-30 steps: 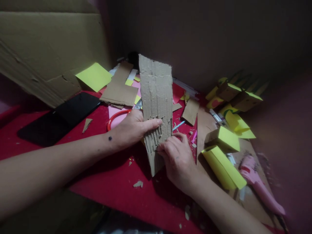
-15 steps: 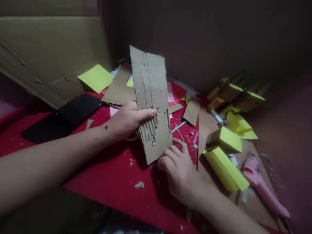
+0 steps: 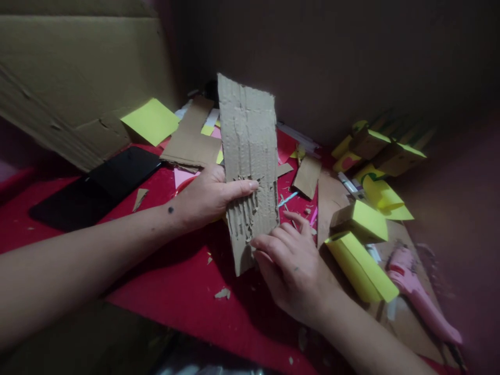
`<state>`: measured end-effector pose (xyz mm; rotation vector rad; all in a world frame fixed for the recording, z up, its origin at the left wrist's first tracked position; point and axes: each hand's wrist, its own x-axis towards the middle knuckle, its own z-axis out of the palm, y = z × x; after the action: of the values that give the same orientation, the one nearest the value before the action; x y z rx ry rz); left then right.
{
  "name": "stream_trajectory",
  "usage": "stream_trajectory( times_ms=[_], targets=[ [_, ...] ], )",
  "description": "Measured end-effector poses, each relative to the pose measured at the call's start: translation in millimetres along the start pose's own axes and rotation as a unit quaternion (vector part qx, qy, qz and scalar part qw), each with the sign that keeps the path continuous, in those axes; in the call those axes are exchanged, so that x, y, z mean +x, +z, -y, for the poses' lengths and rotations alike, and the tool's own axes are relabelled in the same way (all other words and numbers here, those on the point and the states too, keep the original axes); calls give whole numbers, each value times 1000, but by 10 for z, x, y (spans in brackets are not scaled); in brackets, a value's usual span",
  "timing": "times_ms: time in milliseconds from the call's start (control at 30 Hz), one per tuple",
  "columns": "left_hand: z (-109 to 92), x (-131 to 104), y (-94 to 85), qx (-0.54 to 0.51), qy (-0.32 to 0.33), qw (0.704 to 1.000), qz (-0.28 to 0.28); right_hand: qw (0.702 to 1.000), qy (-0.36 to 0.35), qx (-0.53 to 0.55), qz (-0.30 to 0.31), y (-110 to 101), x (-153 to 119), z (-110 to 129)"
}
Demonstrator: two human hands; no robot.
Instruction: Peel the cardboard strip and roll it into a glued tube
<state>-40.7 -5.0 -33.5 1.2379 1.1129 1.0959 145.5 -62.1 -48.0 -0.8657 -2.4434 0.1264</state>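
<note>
My left hand [image 3: 211, 195] holds an upright cardboard strip [image 3: 250, 135] from its left side, with the thumb flat across the front and the other fingers hidden behind. Below that thumb, the strip's top paper layer is torn away and the ridged corrugation shows. At the lower right of the strip, my right hand [image 3: 289, 260] has its fingers curled, the index fingertip pressed at the bottom of the torn patch. Its thumb is mostly tucked under, so what is pinched there is only partly visible.
Cardboard offcuts [image 3: 191, 143] and scraps lie on the red tablecloth [image 3: 167, 291]. A black tablet-like slab [image 3: 97, 187] is at left, before a large cardboard panel [image 3: 86, 67]. Yellow paper-covered boxes [image 3: 361, 268] and a pink glue gun [image 3: 417, 297] stand at right.
The cardboard strip and my left hand have shifted slightly right. My right fingers have moved from the strip's lower right edge onto its front face, by the torn patch.
</note>
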Motion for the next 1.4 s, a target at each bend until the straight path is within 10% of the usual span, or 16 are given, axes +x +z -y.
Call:
stream_trajectory(
  times_ms=[733, 1400],
  targets=[
    [24, 51, 4, -12, 2, 999, -31, 993, -77, -79, 29, 217, -107, -49],
    [43, 45, -7, -4, -13, 1000, 10, 997, 10, 38, -61, 184, 18, -16]
  ],
)
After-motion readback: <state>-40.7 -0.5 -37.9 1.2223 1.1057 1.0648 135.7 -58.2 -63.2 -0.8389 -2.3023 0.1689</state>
